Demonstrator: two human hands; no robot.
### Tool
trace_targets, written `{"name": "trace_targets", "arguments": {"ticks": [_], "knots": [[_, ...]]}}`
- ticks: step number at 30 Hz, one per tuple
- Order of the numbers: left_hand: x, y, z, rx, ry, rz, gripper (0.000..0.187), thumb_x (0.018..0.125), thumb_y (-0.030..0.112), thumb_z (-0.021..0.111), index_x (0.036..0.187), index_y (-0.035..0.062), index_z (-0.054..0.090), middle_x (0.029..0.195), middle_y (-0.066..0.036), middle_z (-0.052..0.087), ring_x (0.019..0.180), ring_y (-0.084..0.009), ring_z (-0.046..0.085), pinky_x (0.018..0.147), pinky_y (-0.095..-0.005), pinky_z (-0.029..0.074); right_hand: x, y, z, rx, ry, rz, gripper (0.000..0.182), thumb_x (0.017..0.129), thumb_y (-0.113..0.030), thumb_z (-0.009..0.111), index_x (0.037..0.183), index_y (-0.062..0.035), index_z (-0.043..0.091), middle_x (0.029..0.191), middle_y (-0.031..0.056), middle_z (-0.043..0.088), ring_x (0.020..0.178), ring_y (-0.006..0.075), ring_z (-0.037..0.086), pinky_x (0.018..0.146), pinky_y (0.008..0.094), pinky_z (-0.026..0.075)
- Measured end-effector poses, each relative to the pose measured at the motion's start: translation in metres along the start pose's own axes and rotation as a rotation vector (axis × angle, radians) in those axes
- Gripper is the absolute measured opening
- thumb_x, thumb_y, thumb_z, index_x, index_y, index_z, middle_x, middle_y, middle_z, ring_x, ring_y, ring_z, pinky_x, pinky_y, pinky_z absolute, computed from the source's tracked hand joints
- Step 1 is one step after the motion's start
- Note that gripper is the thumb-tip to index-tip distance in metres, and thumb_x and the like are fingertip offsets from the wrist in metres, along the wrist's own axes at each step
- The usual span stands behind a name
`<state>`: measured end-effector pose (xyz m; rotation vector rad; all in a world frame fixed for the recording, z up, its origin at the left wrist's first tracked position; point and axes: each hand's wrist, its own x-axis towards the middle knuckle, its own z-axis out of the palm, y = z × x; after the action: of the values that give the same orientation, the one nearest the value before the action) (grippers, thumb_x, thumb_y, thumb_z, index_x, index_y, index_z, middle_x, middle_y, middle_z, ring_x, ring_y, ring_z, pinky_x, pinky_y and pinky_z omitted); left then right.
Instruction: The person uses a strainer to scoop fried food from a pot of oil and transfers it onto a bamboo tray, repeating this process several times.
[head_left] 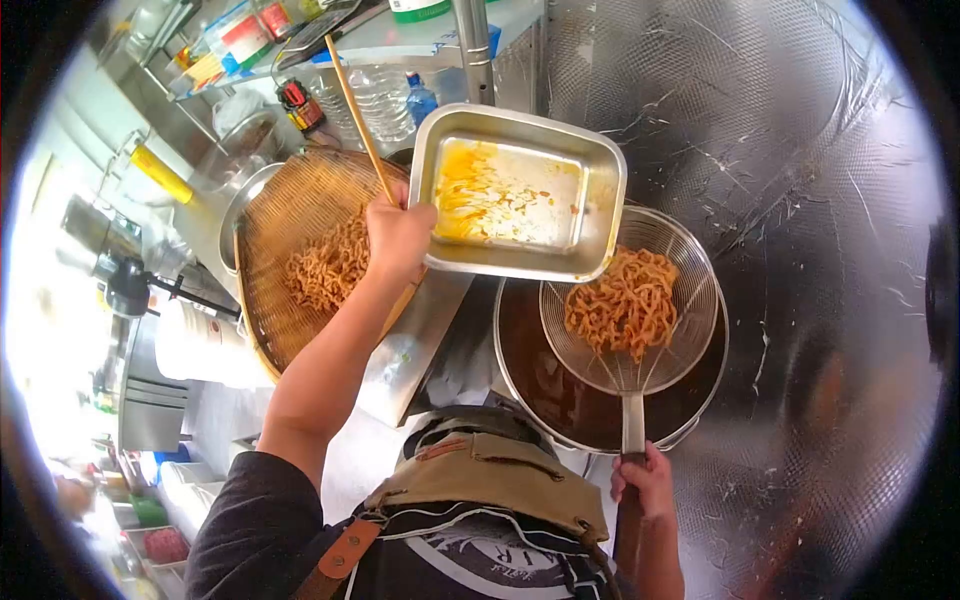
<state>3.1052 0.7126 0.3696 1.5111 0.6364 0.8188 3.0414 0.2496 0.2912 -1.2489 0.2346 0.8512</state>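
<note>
Over the big pot (560, 400) of dark oil, the right hand (645, 482) is clenched around the handle of a wire strainer (690, 300) heaped with fried strips (625, 300). The left hand (398, 235) grips the rim of a steel tray (600, 190), tilted and smeared with yellow batter, and pinches a pair of chopsticks (355, 110) too. Beside it sits a woven basket (290, 210) holding more strips. My worry: batter dripping into the oil would spit, the loaded strainer could tip on that one-handed hold, and the tray might slip.
</note>
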Motion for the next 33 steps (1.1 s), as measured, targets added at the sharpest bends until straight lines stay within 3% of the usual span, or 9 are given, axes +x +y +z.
{"name": "trace_targets", "arguments": {"ticks": [4, 7, 12, 16, 25, 28, 30, 33], "knots": [[-0.013, 0.02, -0.002, 0.018, 0.044, -0.018, 0.022, 0.069, -0.004, 0.056, 0.088, -0.0034, 0.066, 0.077, -0.006, 0.064, 0.066, -0.013, 0.059, 0.059, -0.027, 0.048, 0.031, -0.02, 0.007, -0.026, -0.015, 0.014, 0.017, 0.08, 0.001, 0.06, 0.096, 0.0027, 0.054, 0.068, 0.0102, 0.057, 0.052, 0.0188, 0.055, 0.046, 0.0315, 0.047], [-0.019, 0.031, -0.017, -0.034, 0.05, -0.057, 0.021, 0.07, -0.007, 0.055, 0.088, -0.0042, 0.066, 0.078, -0.007, 0.065, 0.066, -0.0138, 0.06, 0.06, -0.0272, 0.049, 0.056, -0.023, -0.003, -0.078, 0.009, 0.123, 0.009, 0.081, -0.002, 0.063, 0.087, 0.0024, 0.058, 0.065, 0.0092, 0.059, 0.051, 0.019, 0.056, 0.048, 0.0304, 0.047], [-0.031, 0.026, -0.047, -0.118, 0.129, -0.049, 0.019, 0.074, -0.008, 0.052, 0.09, -0.0025, 0.061, 0.079, -0.008, 0.064, 0.062, -0.0155, 0.06, 0.055, -0.0266, 0.05, 0.12, -0.025, -0.023, -0.24, 0.025, 0.271, 0.009, 0.08, -0.003, 0.065, 0.08, 0.004, 0.059, 0.067, 0.0118, 0.061, 0.056, 0.021, 0.062, 0.052, 0.0318, 0.051], [-0.051, 0.031, -0.071, -0.129, 0.139, -0.077, 0.021, 0.074, -0.008, 0.051, 0.092, -0.0024, 0.061, 0.083, -0.006, 0.064, 0.07, -0.0139, 0.061, 0.063, -0.0263, 0.05, 0.152, -0.03, -0.03, -0.272, 0.004, 0.385, 0.011, 0.08, -0.004, 0.065, 0.08, 0.0068, 0.063, 0.071, 0.0128, 0.064, 0.059, 0.0221, 0.063, 0.053, 0.0312, 0.052], [-0.081, 0.023, -0.117, -0.059, 0.253, -0.114, 0.031, 0.075, -0.004, 0.05, 0.104, -0.0036, 0.059, 0.088, -0.009, 0.063, 0.073, -0.016, 0.062, 0.064, -0.0272, 0.051, 0.21, -0.013, -0.046, -0.512, -0.192, 0.487, 0.02, 0.082, -0.009, 0.066, 0.087, 0.0106, 0.064, 0.077, 0.0137, 0.066, 0.067, 0.0211, 0.065, 0.063, 0.0305, 0.055], [-0.089, 0.017, -0.133, -0.057, 0.25, -0.155, 0.034, 0.074, -0.005, 0.048, 0.107, -0.0043, 0.057, 0.092, -0.011, 0.062, 0.076, -0.0182, 0.063, 0.066, -0.0281, 0.052, 0.247, 0.011, -0.067, -0.765, -0.153, 0.66, 0.019, 0.079, -0.009, 0.068, 0.089, 0.0061, 0.066, 0.077, 0.0134, 0.066, 0.068, 0.0218, 0.066, 0.062, 0.0344, 0.055], [-0.093, 0.019, -0.133, -0.093, 0.258, -0.152, 0.034, 0.074, -0.004, 0.048, 0.107, -0.0043, 0.057, 0.092, -0.011, 0.062, 0.076, -0.0191, 0.063, 0.066, -0.0284, 0.052, 0.314, 0.057, -0.127, -1.12, -0.65, 0.401, 0.017, 0.075, -0.01, 0.071, 0.086, 0.0017, 0.068, 0.075, 0.0134, 0.067, 0.068, 0.0237, 0.066, 0.059, 0.0387, 0.054], [-0.101, 0.025, -0.132, -0.076, 0.287, -0.146, 0.034, 0.074, -0.004, 0.048, 0.107, -0.0046, 0.056, 0.093, -0.012, 0.062, 0.077, -0.0206, 0.064, 0.066, -0.0285, 0.052, 0.297, 0.043, -0.058, -1.65, -0.393, 0.501, 0.011, 0.068, -0.013, 0.073, 0.072, -0.004, 0.069, 0.068, 0.0122, 0.067, 0.062, 0.0253, 0.065, 0.053, 0.0435, 0.048]]}}
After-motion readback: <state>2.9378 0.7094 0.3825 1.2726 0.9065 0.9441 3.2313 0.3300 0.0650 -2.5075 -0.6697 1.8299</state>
